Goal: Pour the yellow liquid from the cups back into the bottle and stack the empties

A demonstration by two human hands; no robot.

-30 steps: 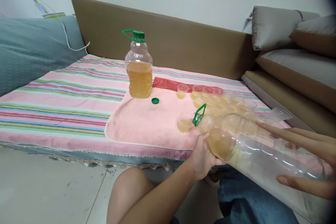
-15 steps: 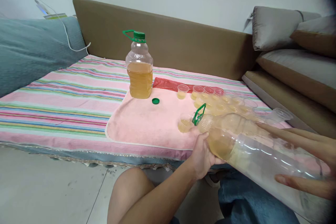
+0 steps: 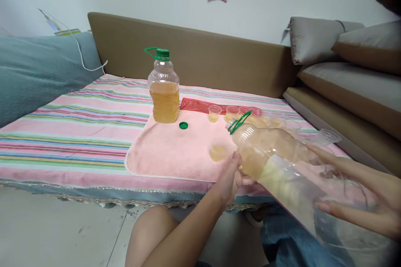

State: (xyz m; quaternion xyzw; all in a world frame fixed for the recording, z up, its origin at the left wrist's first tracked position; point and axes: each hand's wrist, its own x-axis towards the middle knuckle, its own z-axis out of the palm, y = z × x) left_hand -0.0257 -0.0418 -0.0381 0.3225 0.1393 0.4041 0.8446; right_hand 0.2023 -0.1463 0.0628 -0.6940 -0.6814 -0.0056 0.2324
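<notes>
A large clear plastic bottle with a green handle ring lies tilted across both hands, its uncapped mouth pointing left and slightly up. Pale yellow liquid has gathered near its shoulder. My left hand is wrapped under the shoulder, while my right hand grips the body towards the base. Just left of the bottle, a clear plastic cup with some yellow liquid stands on the pink cloth; the mouth is above it and apart from it. Behind the bottle, several similar cups are partly hidden.
A second bottle, capped in green and partly full, stands at the back left. Near it lie a loose green cap and a red plastic bag. Stacked cushions border the right; a brown backrest runs behind.
The bottle's mouth has risen away from the front cup and its neck now tips upward. Both hands still hold it. The whole view has shifted slightly.
</notes>
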